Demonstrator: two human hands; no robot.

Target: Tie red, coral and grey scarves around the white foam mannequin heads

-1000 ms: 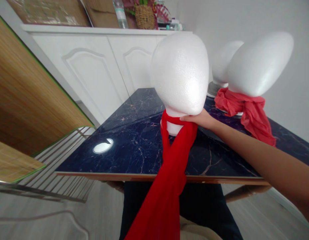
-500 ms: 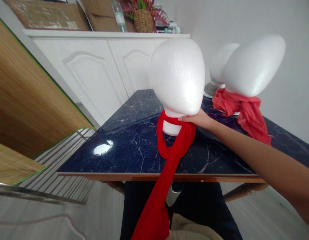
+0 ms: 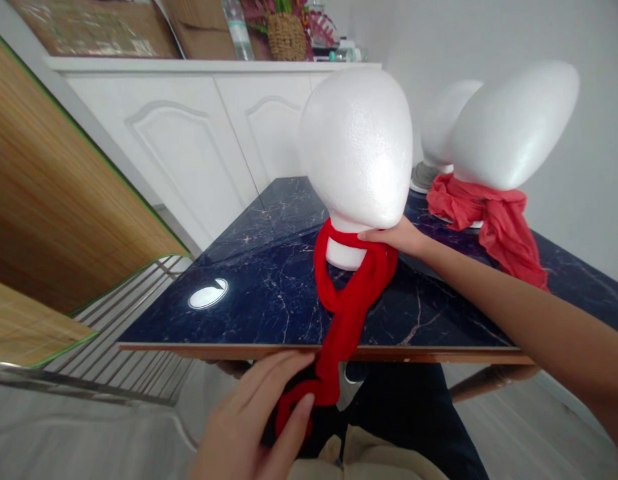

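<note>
A red scarf point(image 3: 351, 313) loops around the neck of a white foam mannequin head point(image 3: 359, 147) on the dark blue marbled table point(image 3: 253, 267). My right hand point(image 3: 396, 237) grips the scarf at the right of the neck, thumb lying over the band in front and the other fingers hidden behind. The scarf's tail drops past the table edge and curls up slackly. At that curled end is my left hand point(image 3: 266, 407), thumb and fingers spread apart with red fabric between them. Whether its hidden lower fingers touch the cloth, I cannot make out.
To the right stands another foam head point(image 3: 519, 127) wearing a coral scarf point(image 3: 509, 227); a third foam head point(image 3: 446, 123) is behind it. White cabinets point(image 3: 179, 147) carry a bottle point(image 3: 237, 30), cardboard and a plant basket point(image 3: 287, 37). A metal rack point(image 3: 123, 353) sits at left.
My left hand has come into view from below at the scarf's tail. The tail, stretched down before, is now slack and curled. My right hand keeps its place at the neck.
</note>
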